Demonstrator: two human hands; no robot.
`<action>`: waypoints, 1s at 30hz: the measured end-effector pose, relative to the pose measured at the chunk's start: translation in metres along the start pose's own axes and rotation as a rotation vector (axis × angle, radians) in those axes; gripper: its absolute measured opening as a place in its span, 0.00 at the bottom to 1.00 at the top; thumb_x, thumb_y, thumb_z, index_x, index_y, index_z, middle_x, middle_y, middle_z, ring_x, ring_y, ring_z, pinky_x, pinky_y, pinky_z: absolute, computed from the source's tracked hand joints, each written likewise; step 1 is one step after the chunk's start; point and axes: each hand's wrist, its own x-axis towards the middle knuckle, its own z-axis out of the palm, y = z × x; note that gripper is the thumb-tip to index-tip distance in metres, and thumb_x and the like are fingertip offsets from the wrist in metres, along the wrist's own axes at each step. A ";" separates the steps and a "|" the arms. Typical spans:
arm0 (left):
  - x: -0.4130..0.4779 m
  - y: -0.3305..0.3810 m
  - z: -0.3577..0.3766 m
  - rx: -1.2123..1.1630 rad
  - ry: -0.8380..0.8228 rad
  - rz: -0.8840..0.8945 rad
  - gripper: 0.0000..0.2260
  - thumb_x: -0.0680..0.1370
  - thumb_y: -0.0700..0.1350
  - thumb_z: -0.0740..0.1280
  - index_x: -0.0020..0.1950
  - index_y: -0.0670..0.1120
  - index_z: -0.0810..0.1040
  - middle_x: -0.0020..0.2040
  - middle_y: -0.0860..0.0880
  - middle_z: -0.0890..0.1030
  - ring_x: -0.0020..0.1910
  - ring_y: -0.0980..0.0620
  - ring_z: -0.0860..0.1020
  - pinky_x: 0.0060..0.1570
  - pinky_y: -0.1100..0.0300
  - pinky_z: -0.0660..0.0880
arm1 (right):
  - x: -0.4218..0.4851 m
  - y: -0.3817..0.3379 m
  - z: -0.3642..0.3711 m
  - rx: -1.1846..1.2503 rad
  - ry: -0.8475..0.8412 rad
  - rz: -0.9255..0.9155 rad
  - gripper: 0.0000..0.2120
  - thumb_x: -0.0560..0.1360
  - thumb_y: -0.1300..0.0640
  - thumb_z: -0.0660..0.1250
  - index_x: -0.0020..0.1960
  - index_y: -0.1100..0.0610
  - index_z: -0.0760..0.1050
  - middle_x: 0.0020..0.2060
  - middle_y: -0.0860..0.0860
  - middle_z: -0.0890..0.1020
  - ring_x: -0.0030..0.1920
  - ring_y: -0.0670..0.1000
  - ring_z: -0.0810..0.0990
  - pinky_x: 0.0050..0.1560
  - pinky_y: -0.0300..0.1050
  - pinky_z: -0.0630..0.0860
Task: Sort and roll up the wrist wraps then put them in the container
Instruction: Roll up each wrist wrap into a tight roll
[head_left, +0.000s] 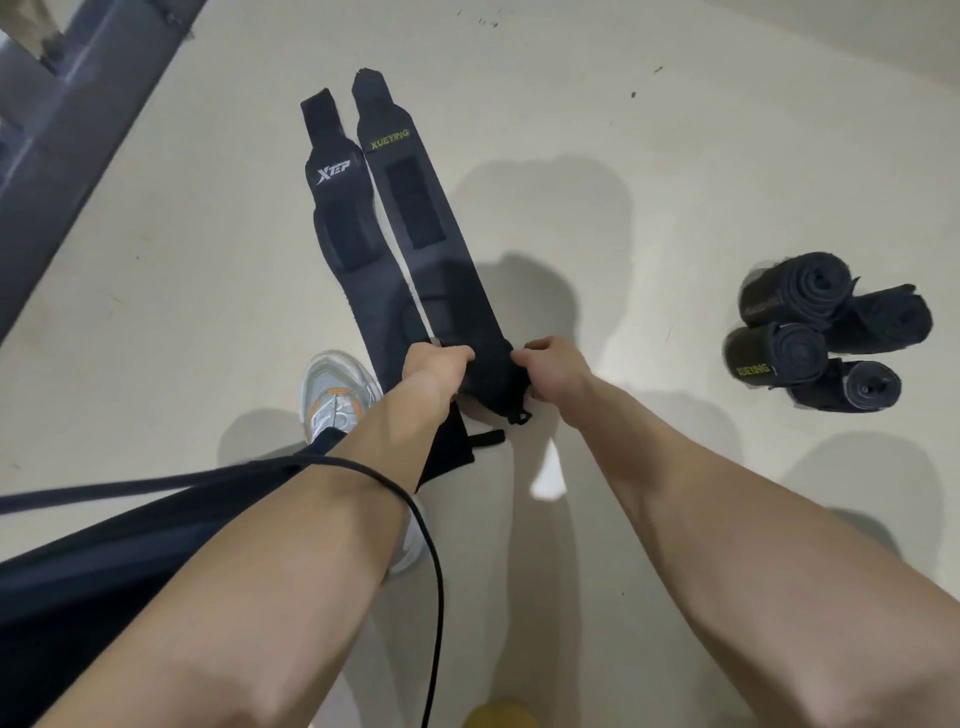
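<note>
Both hands are down at the near end of the XUEYING wrap, which lies flat on the floor and runs straight away from them. The left hand and right hand each have their fingers curled over one edge of that end, pinching a first thick fold between them. It looks to me like the very start of the roll.

Just left of the left hand, touching alongside, lies the XTEP wrap, also flat; its near end passes under the left forearm. Well off to the right of the right hand sit four rolled wraps in a cluster. I can't see any container.

The risk I'd watch for: the two flat wraps lie so close that the left fingers could catch the neighbour's edge and drag it into the roll. Uneven pressure between the hands would likely make the roll cone out sideways, and a loose core may spring open once let go.
</note>
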 end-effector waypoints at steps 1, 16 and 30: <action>-0.002 0.001 0.001 -0.001 -0.015 0.001 0.16 0.75 0.46 0.73 0.60 0.40 0.77 0.46 0.44 0.80 0.40 0.47 0.77 0.38 0.57 0.75 | -0.001 0.001 -0.003 0.001 -0.007 0.001 0.07 0.78 0.58 0.66 0.44 0.62 0.74 0.38 0.55 0.74 0.40 0.56 0.73 0.43 0.48 0.72; -0.152 0.102 -0.029 -0.159 -0.346 0.312 0.11 0.77 0.34 0.74 0.56 0.39 0.77 0.55 0.39 0.83 0.47 0.46 0.85 0.42 0.55 0.84 | -0.147 -0.065 -0.111 0.212 -0.021 -0.298 0.11 0.78 0.57 0.71 0.59 0.53 0.74 0.45 0.53 0.84 0.41 0.54 0.81 0.49 0.48 0.78; -0.399 0.175 -0.144 -0.380 -0.934 0.411 0.17 0.78 0.36 0.51 0.58 0.32 0.76 0.56 0.32 0.84 0.51 0.39 0.86 0.45 0.55 0.85 | -0.386 -0.130 -0.188 0.126 0.182 -0.888 0.12 0.75 0.65 0.74 0.51 0.49 0.81 0.43 0.50 0.79 0.39 0.45 0.76 0.41 0.42 0.73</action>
